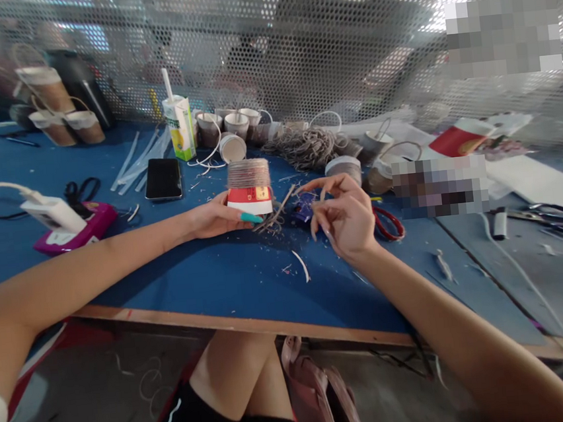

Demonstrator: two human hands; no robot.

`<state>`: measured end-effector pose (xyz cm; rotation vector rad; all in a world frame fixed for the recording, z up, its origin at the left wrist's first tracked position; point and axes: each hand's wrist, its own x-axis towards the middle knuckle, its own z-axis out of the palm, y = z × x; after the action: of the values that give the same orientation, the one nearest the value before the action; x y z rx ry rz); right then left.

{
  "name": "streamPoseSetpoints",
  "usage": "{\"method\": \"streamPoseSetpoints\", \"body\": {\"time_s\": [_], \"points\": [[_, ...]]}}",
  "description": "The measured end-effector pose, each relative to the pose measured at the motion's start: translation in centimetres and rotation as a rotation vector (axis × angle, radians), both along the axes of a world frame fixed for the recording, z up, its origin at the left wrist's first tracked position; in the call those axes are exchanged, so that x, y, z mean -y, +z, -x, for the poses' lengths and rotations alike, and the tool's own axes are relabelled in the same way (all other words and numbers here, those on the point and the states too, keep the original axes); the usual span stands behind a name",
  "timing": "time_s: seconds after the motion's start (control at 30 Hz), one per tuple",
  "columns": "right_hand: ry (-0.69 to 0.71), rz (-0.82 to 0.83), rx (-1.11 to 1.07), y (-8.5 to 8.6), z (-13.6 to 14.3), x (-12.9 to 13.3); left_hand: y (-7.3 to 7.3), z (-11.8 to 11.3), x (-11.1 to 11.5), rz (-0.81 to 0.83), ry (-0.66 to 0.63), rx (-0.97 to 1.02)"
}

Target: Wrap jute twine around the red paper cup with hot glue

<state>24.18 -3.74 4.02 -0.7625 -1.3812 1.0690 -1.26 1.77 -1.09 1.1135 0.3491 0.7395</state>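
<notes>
A perforated metal screen (225, 44) stands behind the blue tabletop (208, 278) where this person sits. Near the screen, a tangled heap of grey cord (305, 144) lies beside several cups, with a black flask (81, 87) farther left. The magenta power strip (84, 226) sits on the left side, a white plug in it. From here, the right hand (346, 211) is raised with fingers bent, near loose cord ends; I can't tell whether it pinches any. The left hand (215, 216) grips a red-and-white cup (249, 197), its upper part wound with cord, mid-table. Behind it to the left are a drink carton (181, 128) and a smartphone (162, 178). A curved white scrap (301, 267) lies nearer the edge.
</notes>
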Motion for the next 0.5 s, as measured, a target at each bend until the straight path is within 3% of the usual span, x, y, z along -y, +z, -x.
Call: {"method": "streamPoseSetpoints", "body": {"time_s": [0.23, 0.5], "points": [[0.505, 0.077, 0.134, -0.18, 0.47, 1.0, -0.01, 0.07, -0.25, -0.008, 0.01, -0.03], [0.637, 0.152, 0.194, -0.66, 0.85, 1.01, 0.58, -0.22, 0.2, 0.038, 0.099, -0.029]]}}
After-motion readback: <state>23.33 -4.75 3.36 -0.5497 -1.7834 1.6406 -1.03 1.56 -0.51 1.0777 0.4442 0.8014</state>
